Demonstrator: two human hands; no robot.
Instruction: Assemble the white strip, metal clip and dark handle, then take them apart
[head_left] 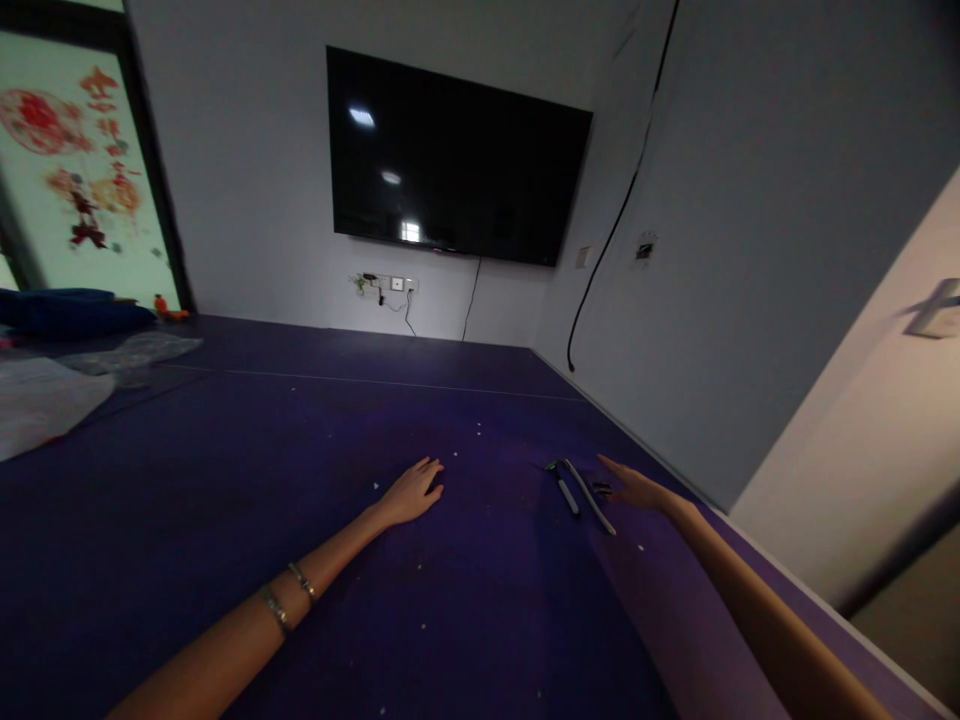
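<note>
My left hand (409, 492) rests on the purple surface (300, 520), fingers apart and holding nothing. Two bracelets (291, 597) circle that forearm. Over on the right, my right hand (637, 488) reaches in from the side, its fingers stretched out. Close by its fingertips lies a small dark object (601, 488), too small to name; whether the hand touches it I cannot tell. Left of that lie a thin grey strip (590, 497) and a slim tool with a grey handle (567, 492) and a dark, partly green head.
Small white scraps (376, 486) dot the surface. Clear plastic wrapping (154, 348) and a whitish sheet (45, 400) lie at the far left, near a dark blue bundle (82, 312). A black cable (616, 215) hangs down the right wall; a television (457, 165) is mounted ahead.
</note>
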